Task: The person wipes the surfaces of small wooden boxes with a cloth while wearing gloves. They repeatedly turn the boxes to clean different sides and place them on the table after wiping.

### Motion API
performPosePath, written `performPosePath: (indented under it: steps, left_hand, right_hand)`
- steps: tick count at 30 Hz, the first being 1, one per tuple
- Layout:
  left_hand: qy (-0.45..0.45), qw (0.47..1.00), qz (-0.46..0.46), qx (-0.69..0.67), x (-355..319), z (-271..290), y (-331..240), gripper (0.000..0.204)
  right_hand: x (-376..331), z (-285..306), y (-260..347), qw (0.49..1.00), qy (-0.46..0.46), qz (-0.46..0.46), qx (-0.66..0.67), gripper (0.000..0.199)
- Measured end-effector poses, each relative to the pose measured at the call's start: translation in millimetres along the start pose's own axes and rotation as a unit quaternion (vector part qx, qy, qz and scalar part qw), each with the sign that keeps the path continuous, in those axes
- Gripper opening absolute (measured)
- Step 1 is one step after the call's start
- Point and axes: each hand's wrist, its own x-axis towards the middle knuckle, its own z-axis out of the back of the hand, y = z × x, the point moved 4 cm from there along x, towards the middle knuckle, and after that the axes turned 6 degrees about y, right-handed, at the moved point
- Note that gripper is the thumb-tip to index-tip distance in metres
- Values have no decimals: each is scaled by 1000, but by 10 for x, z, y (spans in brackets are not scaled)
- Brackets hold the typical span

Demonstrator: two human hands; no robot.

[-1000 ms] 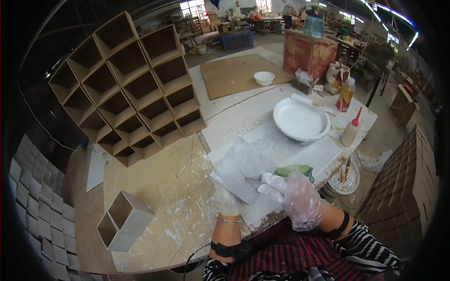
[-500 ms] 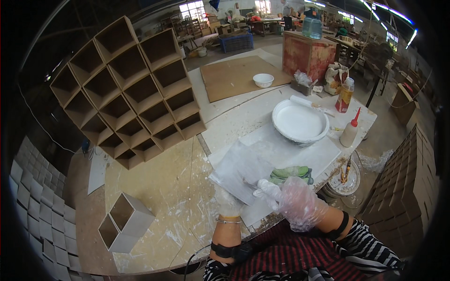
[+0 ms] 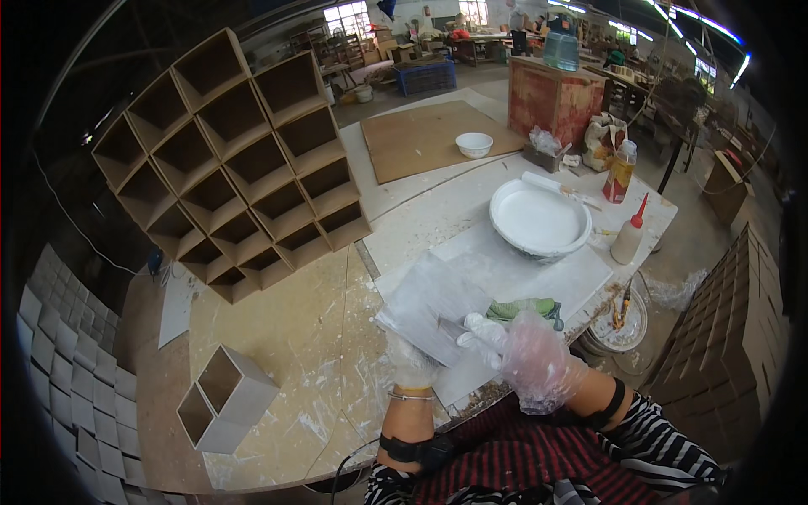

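My left hand (image 3: 411,360), in a clear plastic glove, grips the near left edge of a smooth whitish box-like piece (image 3: 433,295); part of its fingers is hidden behind it. My right hand (image 3: 526,353), in a loose plastic glove with whitened fingertips, is closed on a thin flat-ended tool (image 3: 453,325), perhaps a scraper. The tool's end meets the piece's near right part. Just beyond the right hand lies a crumpled green cloth (image 3: 520,310). A round basin of white paint or paste (image 3: 540,215) stands farther off, with a white-coated roller or brush (image 3: 560,188) along its far rim.
A tall brown cubby rack (image 3: 231,160) stands at the left, with a small two-compartment box (image 3: 225,400) nearer. A white bowl (image 3: 474,145), a drink bottle (image 3: 619,172) and a red-tipped squeeze bottle (image 3: 629,229) stand beyond. A bucket (image 3: 619,324) is below the table's right edge.
My right hand has shifted slightly along the piece with the tool, whose flat end now shows more plainly. My left hand and the piece have hardly moved.
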Motion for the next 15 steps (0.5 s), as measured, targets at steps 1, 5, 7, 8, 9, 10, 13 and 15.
performPosePath:
  steps: [1, 5, 7, 8, 9, 10, 13, 15]
  left_hand:
    - [7, 1000, 1, 4, -1, -23, 0, 69]
    - [-12, 1000, 16, -8, -11, -58, -14, 68]
    - [16, 1000, 5, -23, -21, -43, -5, 68]
    - [10, 1000, 6, -19, -8, -21, 7, 68]
    - [4, 1000, 7, -15, 7, 6, 15, 68]
    - [-1, 1000, 9, -11, 13, 23, 19, 69]
    - [-2, 1000, 10, -17, -10, -1, 11, 68]
    - [-9, 1000, 6, -13, -12, -23, 5, 69]
  right_hand:
    - [-24, -24, 41, 1000, -20, -20, 6, 46]
    - [2, 29, 20, 1000, -1, 2, 21, 49]
    - [-28, -13, 33, 1000, -13, -5, 13, 51]
    - [-44, -28, 44, 1000, -19, -8, 9, 51]
    - [-42, -24, 52, 999, -12, -27, 15, 51]
    - [-34, -8, 64, 999, -5, -46, 22, 52]
    - [-14, -6, 17, 999, -16, -20, 28, 52]
    - [-18, 3, 36, 1000, -18, -9, 21, 51]
